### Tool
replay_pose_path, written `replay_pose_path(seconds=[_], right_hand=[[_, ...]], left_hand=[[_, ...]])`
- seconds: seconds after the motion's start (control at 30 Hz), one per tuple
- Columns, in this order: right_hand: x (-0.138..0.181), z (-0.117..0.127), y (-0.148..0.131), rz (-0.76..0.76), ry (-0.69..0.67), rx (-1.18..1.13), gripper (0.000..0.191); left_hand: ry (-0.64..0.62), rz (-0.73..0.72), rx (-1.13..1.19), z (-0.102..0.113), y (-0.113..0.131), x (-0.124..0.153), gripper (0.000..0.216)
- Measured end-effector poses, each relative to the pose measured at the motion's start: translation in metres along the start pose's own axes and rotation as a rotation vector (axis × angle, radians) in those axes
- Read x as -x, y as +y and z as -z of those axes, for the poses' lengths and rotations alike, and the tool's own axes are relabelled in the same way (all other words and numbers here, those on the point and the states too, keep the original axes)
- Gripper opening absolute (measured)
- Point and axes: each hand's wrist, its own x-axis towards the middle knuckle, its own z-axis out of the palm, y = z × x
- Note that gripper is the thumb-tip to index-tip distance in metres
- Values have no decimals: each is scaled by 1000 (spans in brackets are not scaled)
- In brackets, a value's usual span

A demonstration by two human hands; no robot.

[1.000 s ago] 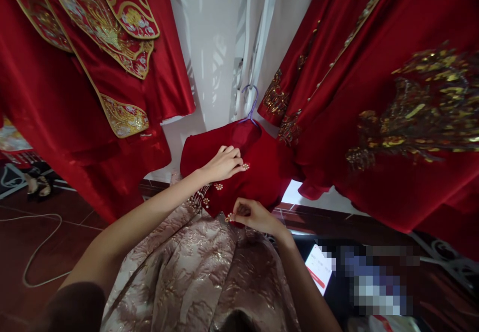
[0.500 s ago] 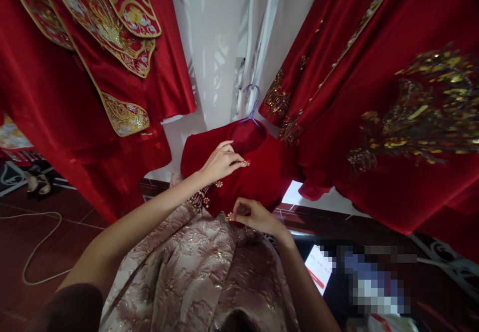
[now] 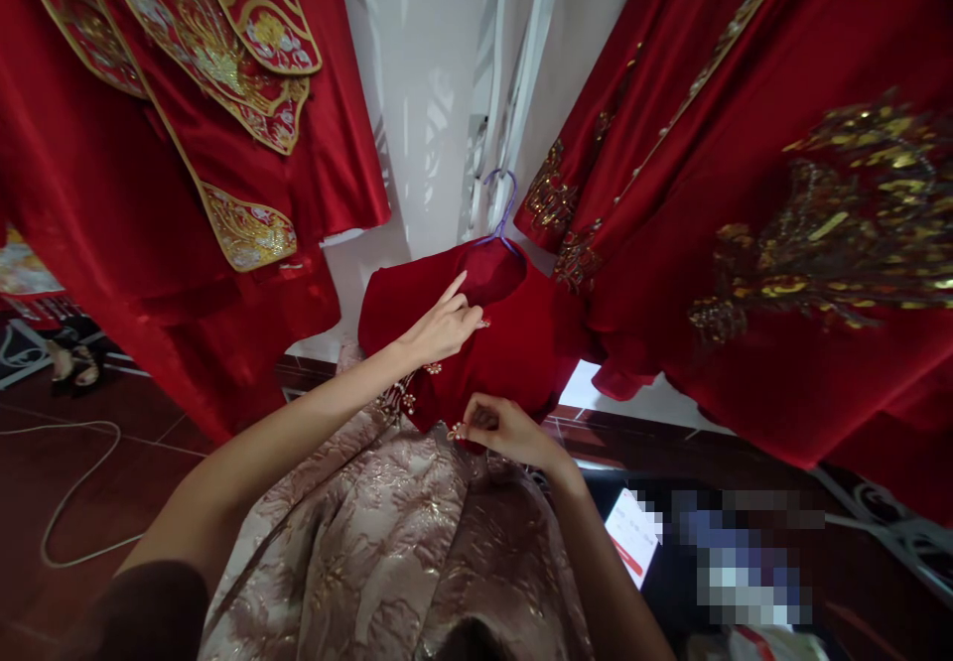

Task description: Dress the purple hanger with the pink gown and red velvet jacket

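A red velvet top (image 3: 540, 343) hangs in front of me on a purple hanger (image 3: 500, 229). My left hand (image 3: 445, 329) is on its front just below the neckline, index finger stretched out and the other fingers closed around a small jewelled ornament (image 3: 483, 324), mostly hidden. Lower down, my right hand (image 3: 507, 430) pinches a jewelled flower ornament (image 3: 456, 432) between thumb and finger near the top's bottom edge. Another jewelled flower (image 3: 433, 369) with beaded strands shows beneath my left wrist.
Red embroidered gowns hang at the left (image 3: 253, 135) and right (image 3: 745, 195). Pale pink brocade fabric (image 3: 372, 532) spreads below my hands. A lit phone (image 3: 631, 537) lies at the lower right, and a pale cable (image 3: 56, 512) curls over the floor at left.
My left index finger has straightened upward and the other fingers have curled over the ornament, hiding more of it. My right hand has stayed in place.
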Motion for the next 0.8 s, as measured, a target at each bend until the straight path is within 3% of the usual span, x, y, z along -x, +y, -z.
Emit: replay_pose_path(seconds=[0.23,0.47,0.67,0.8], right_hand=[[0,0,1,1,-18,-23,18],[1,0,-3,-2,-5,-27,17],[0,0,0,-3,-11,-40,19],[-1,-1,1,-3,-18,-34,19]], left_hand=[[-54,26,-17,4,-2,-5,26],[-68,143,-66,9,4,0,26],[-47,268,115,10,9,0,18],[-26,274,198,13,10,-3,13]])
